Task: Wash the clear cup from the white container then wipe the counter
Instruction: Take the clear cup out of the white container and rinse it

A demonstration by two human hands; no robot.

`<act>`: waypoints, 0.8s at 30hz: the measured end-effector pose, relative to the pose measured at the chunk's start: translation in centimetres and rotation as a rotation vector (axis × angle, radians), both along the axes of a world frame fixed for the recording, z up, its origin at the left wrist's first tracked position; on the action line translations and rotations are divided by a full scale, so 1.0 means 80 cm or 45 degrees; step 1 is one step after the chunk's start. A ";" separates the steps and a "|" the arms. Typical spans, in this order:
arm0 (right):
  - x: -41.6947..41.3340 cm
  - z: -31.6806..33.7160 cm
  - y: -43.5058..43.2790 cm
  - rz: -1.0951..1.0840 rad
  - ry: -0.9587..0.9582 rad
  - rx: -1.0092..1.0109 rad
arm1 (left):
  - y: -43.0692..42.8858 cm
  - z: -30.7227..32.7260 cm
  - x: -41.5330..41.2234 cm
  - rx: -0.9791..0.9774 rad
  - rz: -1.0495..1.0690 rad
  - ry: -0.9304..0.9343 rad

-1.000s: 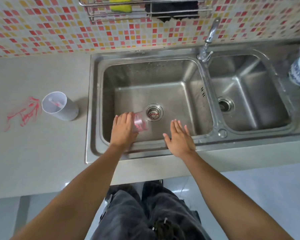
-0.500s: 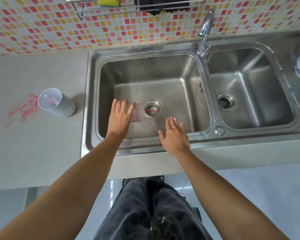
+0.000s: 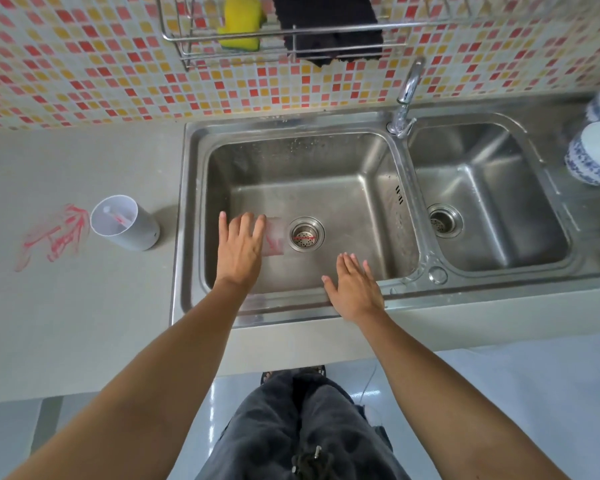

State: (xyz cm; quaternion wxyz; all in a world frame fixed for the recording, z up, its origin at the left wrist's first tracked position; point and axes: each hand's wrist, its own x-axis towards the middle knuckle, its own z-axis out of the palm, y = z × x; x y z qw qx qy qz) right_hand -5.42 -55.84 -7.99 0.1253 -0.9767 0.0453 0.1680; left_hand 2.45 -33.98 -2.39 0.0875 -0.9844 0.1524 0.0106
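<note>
Nearest, dark trousers (image 3: 302, 431) and two bare forearms run up from the bottom edge toward the sink (image 3: 187, 216).

Right hand (image 3: 355, 289): flat, palm down, fingers straight and close together, over the front rim of the left basin. Holding nothing.

Left hand (image 3: 239, 247): further in, over the left basin floor, fingers spread and extended. Not closed around anything. The clear cup (image 3: 274, 237) sits in the basin just right of this hand, between its fingers and the drain strainer (image 3: 306, 234). Cup has red smears on it. Can't tell whether the fingertips touch the cup or just overlap it in view; can't tell either if it's upright or on its side.

Left of the sink, on the grey counter (image 3: 66, 306): white container (image 3: 125, 223), tipped so its open mouth faces the camera, a thin stick-like item inside. Just beside it on the left, a red stain (image 3: 54, 233) smeared on the counter.

Right basin (image 3: 482, 188): own drain, nothing else visible in it. Blue-and-white bowls (image 3: 596, 154) at the far right edge.

Back: faucet (image 3: 407, 95) on the divider between basins. Mosaic tile wall (image 3: 84, 64) behind. Wire rack (image 3: 284, 32) mounted on it holds a yellow sponge (image 3: 241, 22) and a black cloth (image 3: 329, 29).
</note>
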 end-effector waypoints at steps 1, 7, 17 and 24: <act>0.001 0.000 0.000 -0.011 -0.005 0.017 | 0.000 -0.001 0.002 -0.081 0.033 0.003; 0.015 0.019 -0.019 -0.145 -0.172 0.324 | -0.020 0.014 0.010 -0.338 0.212 0.123; 0.167 0.118 -0.156 -0.428 -0.416 0.403 | -0.136 0.085 0.092 -0.830 0.221 -0.053; 0.258 0.136 -0.198 -0.494 -0.287 0.478 | -0.206 0.102 0.121 -1.160 0.288 0.146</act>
